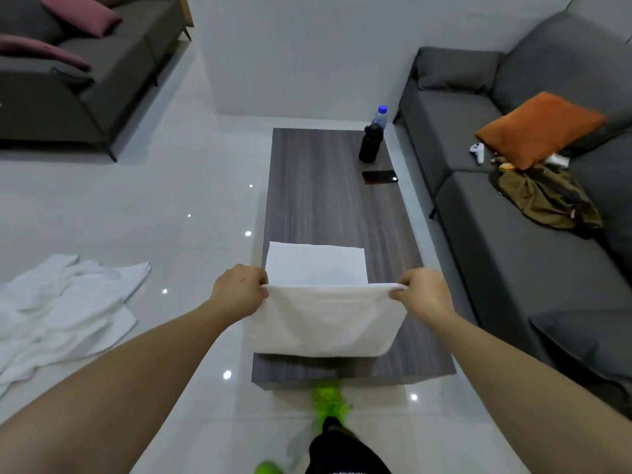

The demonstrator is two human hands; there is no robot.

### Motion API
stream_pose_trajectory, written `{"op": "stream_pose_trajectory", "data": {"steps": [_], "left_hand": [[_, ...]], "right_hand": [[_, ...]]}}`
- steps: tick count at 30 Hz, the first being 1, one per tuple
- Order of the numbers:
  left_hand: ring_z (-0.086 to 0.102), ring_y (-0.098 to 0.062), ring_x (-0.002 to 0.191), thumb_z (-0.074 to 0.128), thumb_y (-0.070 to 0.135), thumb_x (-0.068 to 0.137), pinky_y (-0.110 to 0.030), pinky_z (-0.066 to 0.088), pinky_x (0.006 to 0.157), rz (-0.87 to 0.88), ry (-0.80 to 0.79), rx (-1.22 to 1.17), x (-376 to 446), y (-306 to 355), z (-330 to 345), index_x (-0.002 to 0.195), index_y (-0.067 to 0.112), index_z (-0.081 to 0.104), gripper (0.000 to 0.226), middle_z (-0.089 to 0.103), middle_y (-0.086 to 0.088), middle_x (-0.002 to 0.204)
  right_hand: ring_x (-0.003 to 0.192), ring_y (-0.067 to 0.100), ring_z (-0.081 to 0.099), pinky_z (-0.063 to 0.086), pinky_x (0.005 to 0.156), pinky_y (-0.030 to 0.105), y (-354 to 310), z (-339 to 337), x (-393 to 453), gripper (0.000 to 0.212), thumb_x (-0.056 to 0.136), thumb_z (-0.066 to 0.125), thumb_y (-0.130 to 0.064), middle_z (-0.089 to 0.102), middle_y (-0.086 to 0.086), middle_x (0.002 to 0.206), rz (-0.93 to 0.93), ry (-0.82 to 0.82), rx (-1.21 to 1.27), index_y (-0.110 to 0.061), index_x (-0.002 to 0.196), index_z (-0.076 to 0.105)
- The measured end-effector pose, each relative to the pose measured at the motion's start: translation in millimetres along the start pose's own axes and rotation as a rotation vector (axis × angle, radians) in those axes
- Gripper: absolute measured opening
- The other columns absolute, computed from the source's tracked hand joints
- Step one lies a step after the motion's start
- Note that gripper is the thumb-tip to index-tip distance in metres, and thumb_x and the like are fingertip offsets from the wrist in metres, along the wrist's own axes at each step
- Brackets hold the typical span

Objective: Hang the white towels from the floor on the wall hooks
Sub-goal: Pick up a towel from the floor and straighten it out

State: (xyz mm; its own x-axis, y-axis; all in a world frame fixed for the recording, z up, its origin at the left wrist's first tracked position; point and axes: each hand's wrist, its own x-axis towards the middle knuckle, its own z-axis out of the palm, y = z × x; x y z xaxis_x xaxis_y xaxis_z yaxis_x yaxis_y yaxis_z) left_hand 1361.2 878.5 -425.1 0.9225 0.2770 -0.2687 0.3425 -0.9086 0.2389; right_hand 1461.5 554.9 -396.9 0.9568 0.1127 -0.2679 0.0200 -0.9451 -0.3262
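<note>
I hold a white towel (325, 319) stretched between both hands above the near end of the wooden coffee table (328, 200). My left hand (239, 290) pinches its left top corner and my right hand (422, 294) pinches its right top corner. The towel's far part lies flat on the table and the near part hangs down in a fold. More white towels (61, 309) lie crumpled in a heap on the floor to the left. No wall hooks are in view.
A black bottle (370, 143), a clear water bottle (380, 116) and a phone (379, 176) are on the table's far end. Grey sofas stand at the right (513, 234) and far left (85, 80). An orange cushion (537, 128) and an olive bag (547, 200) lie on the right one.
</note>
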Motion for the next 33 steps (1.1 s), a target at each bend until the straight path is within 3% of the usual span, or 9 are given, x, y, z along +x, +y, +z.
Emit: {"op": "stream_pose_trajectory", "data": {"steps": [6,9,13,16,20,24,28,31,33], "left_hand": [[0.057,-0.022,0.080,0.053,0.023,0.088,-0.028,0.042,0.064,-0.055,-0.025,-0.018,60,-5,25,0.091,0.026,0.068,0.016,0.064,0.001,0.089],[0.058,-0.025,0.082,0.054,0.021,0.088,-0.028,0.040,0.064,-0.054,-0.020,0.004,109,3,31,0.092,0.024,0.068,0.015,0.066,-0.001,0.090],[0.056,-0.026,0.083,0.053,0.014,0.085,-0.029,0.037,0.063,-0.076,0.036,-0.004,187,11,37,0.091,0.019,0.068,0.017,0.066,-0.003,0.088],[0.056,-0.033,0.092,0.056,0.009,0.083,-0.037,0.046,0.071,-0.125,0.103,-0.017,242,13,62,0.105,0.015,0.067,0.025,0.063,-0.010,0.099],[0.055,-0.034,0.104,0.060,0.011,0.085,-0.041,0.049,0.084,-0.163,0.133,-0.096,245,15,83,0.115,0.013,0.064,0.030,0.060,-0.012,0.117],[0.054,-0.031,0.110,0.061,0.013,0.088,-0.041,0.046,0.089,-0.164,-0.083,-0.098,211,9,148,0.116,0.013,0.065,0.029,0.060,-0.010,0.122],[0.052,-0.030,0.108,0.062,0.017,0.087,-0.038,0.046,0.087,-0.184,-0.350,-0.101,156,-2,221,0.114,0.016,0.066,0.027,0.059,-0.009,0.120],[0.052,-0.030,0.105,0.065,0.019,0.082,-0.038,0.045,0.084,-0.148,-0.508,-0.060,122,-7,257,0.112,0.015,0.066,0.031,0.059,-0.009,0.116],[0.053,-0.033,0.099,0.067,0.017,0.079,-0.040,0.046,0.077,-0.088,-0.521,-0.008,103,-12,276,0.106,0.011,0.067,0.028,0.060,-0.011,0.109]], "right_hand": [[0.072,0.020,0.063,0.056,0.066,0.035,6,36,71,0.008,0.087,0.067,-0.027,0.067,-0.001,0.076,0.003,-0.115,-0.012,-0.022,0.086,0.073],[0.070,0.022,0.063,0.047,0.056,0.028,7,49,121,0.010,0.088,0.065,-0.025,0.064,-0.001,0.071,0.017,-0.145,-0.018,-0.021,0.081,0.070],[0.072,0.027,0.060,0.041,0.060,0.027,3,69,201,0.009,0.088,0.065,-0.025,0.061,0.003,0.073,0.050,-0.139,-0.005,-0.018,0.088,0.071],[0.084,0.033,0.064,0.039,0.062,0.027,2,102,258,0.015,0.089,0.063,-0.023,0.068,0.011,0.088,0.068,-0.121,-0.013,-0.017,0.102,0.068],[0.098,0.033,0.063,0.044,0.068,0.030,2,124,266,0.036,0.090,0.063,-0.021,0.068,0.012,0.109,0.063,-0.122,0.029,-0.016,0.125,0.059],[0.096,0.025,0.064,0.054,0.077,0.033,14,181,233,0.034,0.093,0.061,-0.019,0.067,0.008,0.113,0.014,-0.330,0.015,-0.016,0.126,0.060],[0.099,0.021,0.062,0.052,0.083,0.032,37,252,175,0.027,0.094,0.056,-0.019,0.069,0.005,0.109,-0.087,-0.571,-0.049,-0.016,0.120,0.065],[0.100,0.026,0.057,0.048,0.080,0.033,51,286,136,0.024,0.092,0.058,-0.018,0.068,0.007,0.105,-0.194,-0.616,-0.091,-0.014,0.114,0.067],[0.097,0.029,0.055,0.048,0.077,0.038,59,303,119,0.022,0.088,0.064,-0.016,0.065,0.010,0.103,-0.270,-0.572,-0.129,-0.009,0.109,0.068]]}}
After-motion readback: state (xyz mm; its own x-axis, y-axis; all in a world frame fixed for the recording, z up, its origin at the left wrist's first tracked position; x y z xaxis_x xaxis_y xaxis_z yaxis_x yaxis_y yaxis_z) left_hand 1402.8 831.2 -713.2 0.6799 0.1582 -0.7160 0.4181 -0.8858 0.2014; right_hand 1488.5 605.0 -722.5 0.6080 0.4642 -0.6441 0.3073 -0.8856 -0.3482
